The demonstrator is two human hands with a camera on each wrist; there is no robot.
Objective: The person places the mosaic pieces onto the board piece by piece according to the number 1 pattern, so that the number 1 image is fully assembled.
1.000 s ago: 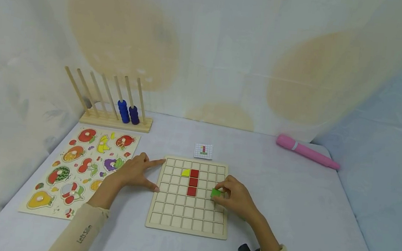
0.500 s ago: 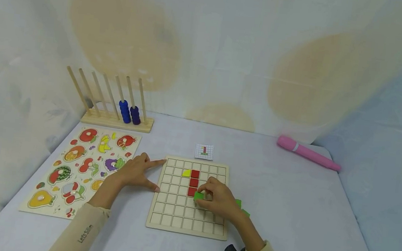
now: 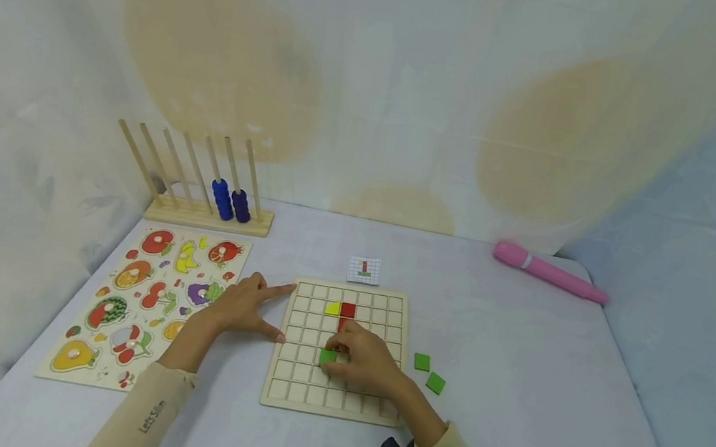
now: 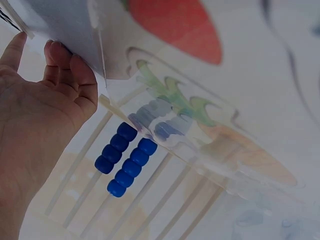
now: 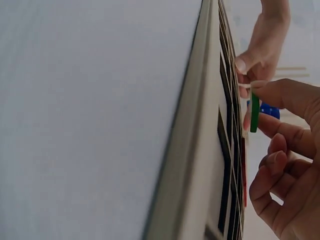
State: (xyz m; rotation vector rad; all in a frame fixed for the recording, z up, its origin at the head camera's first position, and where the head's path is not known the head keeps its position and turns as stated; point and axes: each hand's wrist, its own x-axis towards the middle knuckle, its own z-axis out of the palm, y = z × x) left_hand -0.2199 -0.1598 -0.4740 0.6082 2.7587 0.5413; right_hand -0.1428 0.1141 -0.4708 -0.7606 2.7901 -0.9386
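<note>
Between thumb and index finger, my right hand [image 3: 366, 357] pinches a green square tile [image 3: 327, 356] over the wooden grid board [image 3: 331, 414], left of the red column. In the right wrist view the tile [image 5: 255, 114] is seen edge-on, just off the board's surface. A yellow piece [image 3: 332, 308] lies in a cell beside a red tile [image 3: 347, 310]; the lower red tiles are partly or wholly behind my right hand. My left hand [image 3: 240, 309] touches the board's left edge with thumb and index finger spread. Two green tiles [image 3: 422, 362] lie on the table right of the board.
A small pattern card [image 3: 363, 269] lies behind the board. At left is a fruit puzzle board [image 3: 129, 316], partly under the left forearm. Behind it stands a peg rack [image 3: 208, 218] with blue beads. A pink pen-shaped object [image 3: 548, 270] lies at the back right.
My right hand has carried the green tile leftward across the board, past the red column. Two green tiles right of the board have come into full view. The left hand stays in place.
</note>
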